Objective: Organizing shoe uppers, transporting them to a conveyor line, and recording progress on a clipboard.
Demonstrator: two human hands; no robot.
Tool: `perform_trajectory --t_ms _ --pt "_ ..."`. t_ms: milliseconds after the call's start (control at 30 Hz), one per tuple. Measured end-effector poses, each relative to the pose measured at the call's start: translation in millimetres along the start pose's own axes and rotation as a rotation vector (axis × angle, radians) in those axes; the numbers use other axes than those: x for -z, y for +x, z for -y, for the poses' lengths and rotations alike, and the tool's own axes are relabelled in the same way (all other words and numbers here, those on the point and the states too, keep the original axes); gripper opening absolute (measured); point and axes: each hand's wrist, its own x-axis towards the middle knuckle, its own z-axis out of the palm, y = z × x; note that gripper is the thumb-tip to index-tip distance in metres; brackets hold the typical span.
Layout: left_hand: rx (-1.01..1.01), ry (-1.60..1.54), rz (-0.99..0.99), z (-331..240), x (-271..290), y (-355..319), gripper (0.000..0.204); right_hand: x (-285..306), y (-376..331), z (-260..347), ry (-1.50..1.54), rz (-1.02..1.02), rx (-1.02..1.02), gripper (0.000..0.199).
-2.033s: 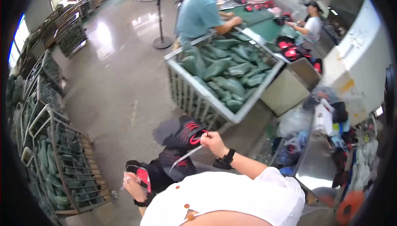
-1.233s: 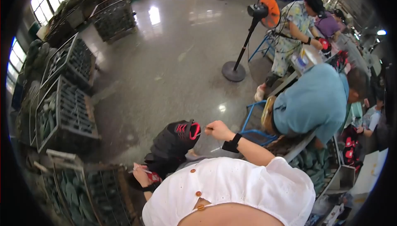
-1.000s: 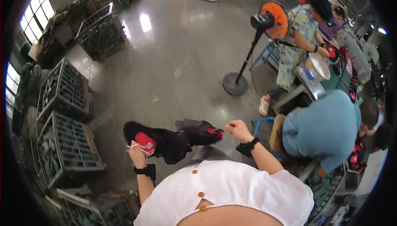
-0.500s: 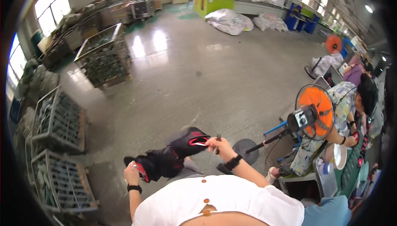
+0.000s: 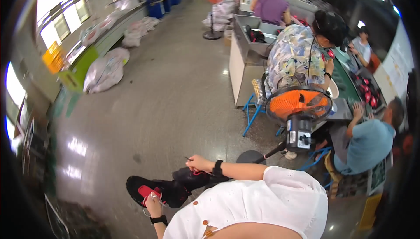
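Note:
My left hand (image 5: pixel 153 205) is closed on the near end of a bundle of black and red pieces (image 5: pixel 175 193) that look like shoe uppers. A red part (image 5: pixel 148 191) shows just above its fingers, and a white cord loops beside it. The bundle stretches to the right, toward my other hand. My right hand (image 5: pixel 201 163) is closed at the far end of the bundle, against black material with red edging. A thin dark tool (image 5: pixel 188 158) sticks out of its fingers; its kind cannot be made out. Both wrists wear black bands.
An orange pedestal fan (image 5: pixel 298 103) stands close on my right, its round base (image 5: pixel 251 157) on the floor. Several people sit along a green-topped worktable (image 5: pixel 350 81) bearing red and black pieces. White sacks (image 5: pixel 106 70) lie by a long bench at the left, near a yellow crate (image 5: pixel 54 58).
My view has turned to the right, bringing the seated people and worktable further in. Both hands still hold the bundle, now closer together, with the right hand drawn nearer the left.

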Motion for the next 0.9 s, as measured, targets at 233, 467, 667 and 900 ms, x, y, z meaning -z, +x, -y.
perform_trajectory --t_ms 233,467,667,900 --pt "-0.37 0.056 -0.243 -51 -46 239 0.031 176 102 23 0.173 -0.491 -0.062 0.026" --pt "-0.324 0.315 -0.069 -103 -81 415 0.03 273 258 139 0.043 -0.314 0.133 0.032" --pt "0.13 -0.307 0.307 -285 -138 560 0.03 386 342 247 -0.006 -0.336 0.156 0.032" --pt "-0.731 -0.544 0.688 -466 -295 823 0.033 581 277 411 -0.23 -0.956 0.417 0.014"
